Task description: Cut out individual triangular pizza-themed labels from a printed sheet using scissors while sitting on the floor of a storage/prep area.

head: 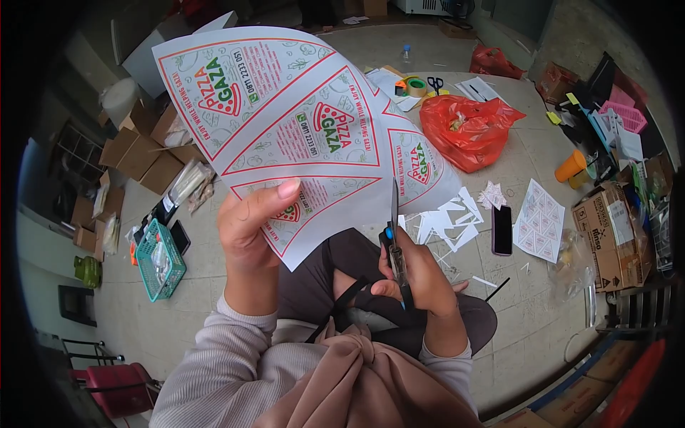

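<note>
My left hand (pixel 251 224) grips a large printed paper sheet (pixel 364 128) by its lower left part, thumb on top. Red-outlined triangular labels with pizza-slice drawings and writing cover the sheet, which bends and curls away at its right side. In my right hand (pixel 420 273) is a pair of scissors (pixel 395 246) with dark handles, blades pointing up along the sheet's lower right area. Whether the blades are biting into the paper I cannot tell. White paper offcuts (pixel 449 222) lie on the floor beyond the scissors, beside a small pile of cut triangular labels (pixel 492 196).
A smartphone (pixel 501 230) and another printed sheet (pixel 539 222) lie to the right. Farther off sit a red plastic bag (pixel 465 131), green tape (pixel 417 87) and a second pair of scissors (pixel 436 84). A teal basket (pixel 160 262) and cardboard boxes (pixel 142 155) stand left.
</note>
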Motion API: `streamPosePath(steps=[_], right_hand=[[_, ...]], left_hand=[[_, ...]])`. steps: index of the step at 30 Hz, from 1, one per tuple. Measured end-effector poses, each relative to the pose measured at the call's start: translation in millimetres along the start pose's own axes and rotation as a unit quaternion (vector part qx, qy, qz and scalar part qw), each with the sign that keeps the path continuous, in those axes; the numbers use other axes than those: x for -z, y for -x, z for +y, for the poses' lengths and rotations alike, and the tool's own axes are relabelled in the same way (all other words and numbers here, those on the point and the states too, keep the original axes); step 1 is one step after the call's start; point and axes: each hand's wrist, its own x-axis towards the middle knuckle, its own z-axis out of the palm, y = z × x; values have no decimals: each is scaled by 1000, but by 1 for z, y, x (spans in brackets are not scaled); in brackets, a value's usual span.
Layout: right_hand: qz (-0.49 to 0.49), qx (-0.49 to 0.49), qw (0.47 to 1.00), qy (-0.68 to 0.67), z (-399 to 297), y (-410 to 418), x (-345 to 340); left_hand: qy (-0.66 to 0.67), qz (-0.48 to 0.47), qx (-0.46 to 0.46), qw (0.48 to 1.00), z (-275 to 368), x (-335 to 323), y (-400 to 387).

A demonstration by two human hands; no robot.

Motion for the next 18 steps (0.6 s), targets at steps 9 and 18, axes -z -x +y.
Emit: streamPosePath(steps=[9,18], right_hand=[[33,-2,999,15,1,-11,4],[-45,-113,983,-134,69,-34,-1]], left_hand=[[26,-5,30,999,3,-4,-12],[151,56,255,954,-68,75,-55]])
